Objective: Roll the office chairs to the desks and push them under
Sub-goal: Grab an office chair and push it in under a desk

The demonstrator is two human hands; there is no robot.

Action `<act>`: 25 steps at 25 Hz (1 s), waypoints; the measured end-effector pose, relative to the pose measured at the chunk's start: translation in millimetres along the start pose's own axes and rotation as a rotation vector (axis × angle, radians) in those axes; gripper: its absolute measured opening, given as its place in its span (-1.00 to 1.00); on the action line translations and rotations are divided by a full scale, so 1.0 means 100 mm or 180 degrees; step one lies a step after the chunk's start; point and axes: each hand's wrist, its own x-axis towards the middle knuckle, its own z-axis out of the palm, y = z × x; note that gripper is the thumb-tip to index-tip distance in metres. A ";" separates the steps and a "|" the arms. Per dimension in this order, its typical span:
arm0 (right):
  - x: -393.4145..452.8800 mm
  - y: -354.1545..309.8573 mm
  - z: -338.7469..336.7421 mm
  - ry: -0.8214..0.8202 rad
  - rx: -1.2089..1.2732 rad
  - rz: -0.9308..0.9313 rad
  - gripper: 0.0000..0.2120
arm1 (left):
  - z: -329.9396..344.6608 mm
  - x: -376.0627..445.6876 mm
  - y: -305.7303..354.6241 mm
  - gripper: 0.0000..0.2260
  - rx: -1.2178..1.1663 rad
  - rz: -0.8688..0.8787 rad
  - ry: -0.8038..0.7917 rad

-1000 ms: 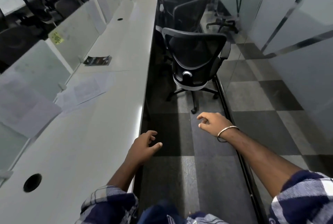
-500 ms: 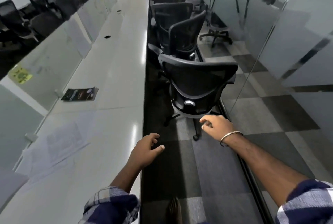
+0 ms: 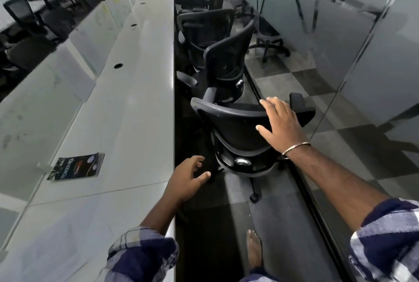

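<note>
A black mesh-back office chair [image 3: 229,127] stands in the narrow aisle, its back toward me, to the right of the long white desk [image 3: 127,123]. My right hand [image 3: 278,123] lies over the top right of its backrest, fingers straight over the rim and thumb spread on the mesh. My left hand [image 3: 186,179] hovers above the desk's edge, below and left of the chair, fingers loosely curled, holding nothing. Beyond it a second black chair [image 3: 226,64] is turned sideways, and a third chair [image 3: 204,27] stands further back beside the desk.
A glass partition wall [image 3: 340,66] with a black floor rail bounds the aisle on the right. A dark booklet [image 3: 77,166] lies on the desk. White divider panels [image 3: 74,55] run along the desk's far side. My bare foot [image 3: 255,250] is on the grey carpet.
I have stepped closer to the nearest chair. My right hand rose from mid-air onto the top of its backrest. The left hand stayed by the desk edge.
</note>
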 end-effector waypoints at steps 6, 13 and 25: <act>0.99 0.67 0.37 -0.1176 -0.0058 0.0017 -0.30 | -0.03 1.15 0.39 -0.58 0.0074 0.0237 0.0302; 1.26 0.93 0.76 -0.1855 -0.0375 0.0181 -0.07 | 0.00 2.35 0.60 -0.63 0.0376 0.0624 0.0823; 1.44 1.05 0.98 -0.1866 -0.0133 0.1045 -0.20 | 0.01 3.77 0.64 -0.10 0.2526 -0.0470 -0.2343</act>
